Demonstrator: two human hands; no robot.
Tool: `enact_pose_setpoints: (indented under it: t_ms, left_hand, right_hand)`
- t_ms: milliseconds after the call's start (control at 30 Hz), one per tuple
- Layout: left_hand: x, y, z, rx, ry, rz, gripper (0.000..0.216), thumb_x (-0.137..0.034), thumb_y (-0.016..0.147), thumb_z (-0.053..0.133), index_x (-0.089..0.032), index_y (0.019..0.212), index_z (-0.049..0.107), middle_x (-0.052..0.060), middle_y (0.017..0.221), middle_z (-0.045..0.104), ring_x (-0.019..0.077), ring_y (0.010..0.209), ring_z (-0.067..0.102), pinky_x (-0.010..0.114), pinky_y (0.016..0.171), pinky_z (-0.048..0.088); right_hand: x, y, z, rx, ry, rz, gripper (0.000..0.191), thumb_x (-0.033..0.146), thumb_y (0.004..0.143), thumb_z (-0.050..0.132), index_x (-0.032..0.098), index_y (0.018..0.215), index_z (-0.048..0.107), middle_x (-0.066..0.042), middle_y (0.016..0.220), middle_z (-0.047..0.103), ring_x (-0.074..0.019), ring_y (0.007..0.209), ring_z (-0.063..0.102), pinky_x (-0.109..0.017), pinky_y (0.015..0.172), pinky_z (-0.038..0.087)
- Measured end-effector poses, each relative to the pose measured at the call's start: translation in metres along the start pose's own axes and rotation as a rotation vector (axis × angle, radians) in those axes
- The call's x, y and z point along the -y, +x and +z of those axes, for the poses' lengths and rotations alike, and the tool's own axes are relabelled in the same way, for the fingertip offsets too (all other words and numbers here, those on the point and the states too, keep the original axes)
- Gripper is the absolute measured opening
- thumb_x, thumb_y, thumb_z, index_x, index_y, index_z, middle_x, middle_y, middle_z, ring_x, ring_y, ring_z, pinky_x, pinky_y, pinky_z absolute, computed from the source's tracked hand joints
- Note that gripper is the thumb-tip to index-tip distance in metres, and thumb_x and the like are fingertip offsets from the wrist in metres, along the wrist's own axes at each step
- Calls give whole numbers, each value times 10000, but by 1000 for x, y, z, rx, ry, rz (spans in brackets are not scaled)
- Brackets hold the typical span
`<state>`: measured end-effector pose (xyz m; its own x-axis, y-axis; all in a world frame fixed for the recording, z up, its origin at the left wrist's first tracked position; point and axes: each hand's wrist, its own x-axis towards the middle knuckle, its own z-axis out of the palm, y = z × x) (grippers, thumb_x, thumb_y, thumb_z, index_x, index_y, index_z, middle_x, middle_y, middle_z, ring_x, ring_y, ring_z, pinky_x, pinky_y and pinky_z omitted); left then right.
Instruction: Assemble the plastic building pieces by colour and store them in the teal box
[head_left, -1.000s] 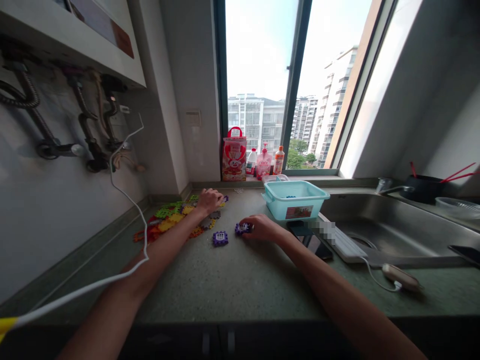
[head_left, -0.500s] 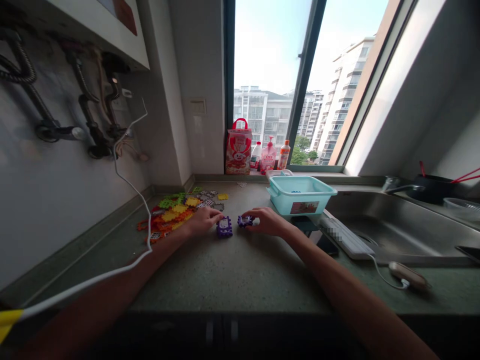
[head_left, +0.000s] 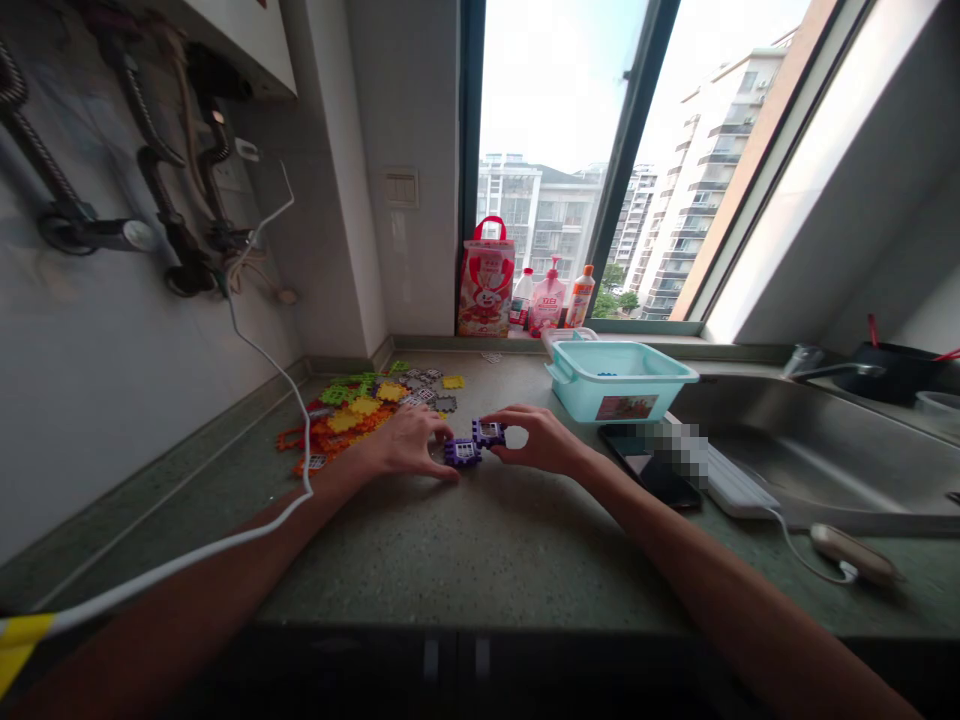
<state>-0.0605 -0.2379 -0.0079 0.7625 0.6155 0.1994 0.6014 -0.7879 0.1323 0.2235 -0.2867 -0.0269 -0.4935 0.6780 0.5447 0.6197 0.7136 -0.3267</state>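
Two purple interlocking block pieces with notched edges and white-patterned faces are on the counter in front of me. My right hand (head_left: pixel 541 440) pinches the right-hand purple block piece (head_left: pixel 488 432) between thumb and fingers. Beside it, lower and to the left, sits the other purple block piece (head_left: pixel 463 454). My left hand (head_left: pixel 411 442) is at that piece's left side, thumb and fingers spread apart, fingertips close to its edge; whether they touch it I cannot tell. The two pieces are very near each other, and whether they are joined is unclear.
A pile of orange, yellow, green and grey pieces (head_left: pixel 349 412) lies behind my left forearm. On the right are a turquoise tub (head_left: pixel 637 385), a dark phone (head_left: pixel 651 468), a white power strip (head_left: pixel 739 490) and a steel sink (head_left: pixel 810 440). A white cable (head_left: pixel 247 535) crosses above my left arm.
The left-hand purple piece has turned from upright to crosswise, and the right-hand piece has come close to it. My left thumb and fingers have spread apart. The view has shifted slightly.
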Motion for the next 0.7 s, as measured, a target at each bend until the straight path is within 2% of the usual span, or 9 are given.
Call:
enact_pose_setpoints:
  t_ms: [100,233,500,567,633,700]
  left_hand:
    - [-4,0,3,-13,-25,-9,394,-547,726,826,-270,1005,805,50,987,783,288,1005,669,394,968,427]
    - [-8,1,9,-22,-77,-32,329,-451,706,827,-262,974,804,33,984,793,279,993,682,386,957,434]
    - [-4,3,21,-49,-125,-16,388,-452,718,810,-260,1055,806,43,1020,785,272,997,679,364,938,461]
    - [-3,3,18,-33,-145,-5,428,-482,713,818,-270,1084,799,41,1037,778,263,988,678,349,923,471]
    - [-1,2,10,-24,-153,16,494,-518,680,844,-275,1107,789,39,1032,771,258,967,677,345,911,477]
    - [1,-1,0,-27,-132,30,471,-536,644,869,-267,1024,796,36,954,766,254,913,675,348,880,478]
  right_hand:
    - [6,2,11,14,28,-25,457,261,842,776,258,1297,731,-74,1156,765,-216,1018,725,-337,947,556]
    - [10,4,19,93,-3,-49,449,282,845,787,266,1291,735,-77,1166,761,-235,1060,712,-346,958,549]
    - [13,3,21,154,30,20,433,348,887,780,272,1310,729,-77,1174,758,-223,1031,729,-317,936,547]
    - [13,3,20,161,46,18,453,361,896,774,277,1337,711,-81,1219,746,-227,1068,724,-323,958,541]
    - [13,3,16,158,40,24,557,400,880,791,287,1408,656,-92,1289,721,-238,1104,714,-341,969,539]
    - [14,3,7,145,14,64,660,453,853,808,281,1458,606,-93,1257,734,-233,1051,726,-340,917,550]
